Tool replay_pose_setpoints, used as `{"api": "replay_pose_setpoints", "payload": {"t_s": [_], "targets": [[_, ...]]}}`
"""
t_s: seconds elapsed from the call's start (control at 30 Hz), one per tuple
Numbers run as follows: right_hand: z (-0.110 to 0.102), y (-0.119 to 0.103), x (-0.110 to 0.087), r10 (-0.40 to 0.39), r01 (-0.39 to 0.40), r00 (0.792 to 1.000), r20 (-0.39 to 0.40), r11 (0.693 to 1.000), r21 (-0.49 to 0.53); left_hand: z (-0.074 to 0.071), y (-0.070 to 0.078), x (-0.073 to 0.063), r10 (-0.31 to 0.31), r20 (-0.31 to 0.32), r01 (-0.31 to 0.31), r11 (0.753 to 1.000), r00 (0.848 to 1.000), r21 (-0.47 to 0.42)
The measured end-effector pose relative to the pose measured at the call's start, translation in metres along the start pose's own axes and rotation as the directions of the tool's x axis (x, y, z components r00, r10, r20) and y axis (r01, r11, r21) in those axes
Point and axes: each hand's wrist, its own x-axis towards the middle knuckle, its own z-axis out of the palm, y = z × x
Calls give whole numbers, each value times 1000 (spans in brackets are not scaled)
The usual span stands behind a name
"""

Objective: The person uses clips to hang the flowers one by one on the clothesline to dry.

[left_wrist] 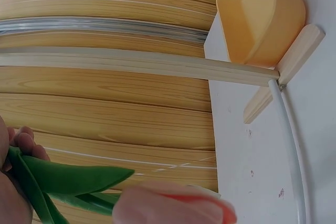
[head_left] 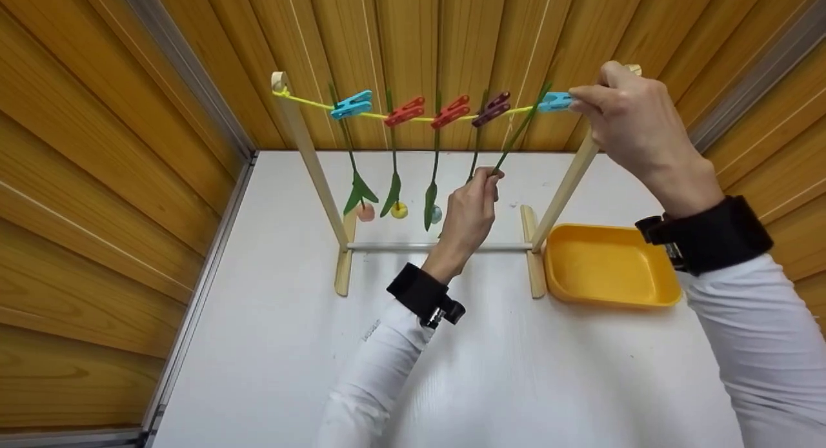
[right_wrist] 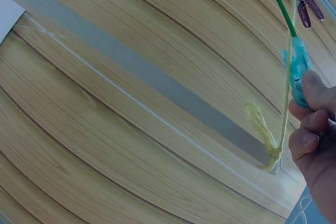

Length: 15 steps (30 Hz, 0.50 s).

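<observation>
My left hand [head_left: 470, 212] grips an artificial tulip by its green stem [head_left: 526, 128], just above the leaves [left_wrist: 79, 177]. The pink-red bloom [left_wrist: 168, 205] hangs below that hand in the left wrist view. On the right, my right hand [head_left: 645, 112] pinches the tail end of a light blue clothespin [head_left: 554, 101], thumb against fingers. The clothespin's nose [right_wrist: 298, 51] meets the stem's upper end at the yellow string [head_left: 516, 111]. Further left a purple clothespin [head_left: 491, 109], two red clothespins [head_left: 405, 111] and another blue clothespin [head_left: 352, 104] hold flower stems upside down on the string.
Wooden posts [head_left: 310, 157] with flat feet carry the string, joined low down by a white rod [head_left: 387, 246]. A yellow tub [head_left: 613, 301] stands right of the frame on the white table [head_left: 258, 345]. Wood-patterned panels [head_left: 413, 48] enclose the back and sides.
</observation>
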Motion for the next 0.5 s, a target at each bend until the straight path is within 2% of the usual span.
{"api": "replay_pose_setpoints", "payload": {"t_s": [0.33,0.5], "targets": [[-8,-8,15,-9,13,984,175,1000,-24,4,-2,-2,-19,24,19,1000,1000,2],[-7,-11,21,-49,56,975,216,998,-28,5,-3,-2,-18,20,18,1000,1000,3]]}}
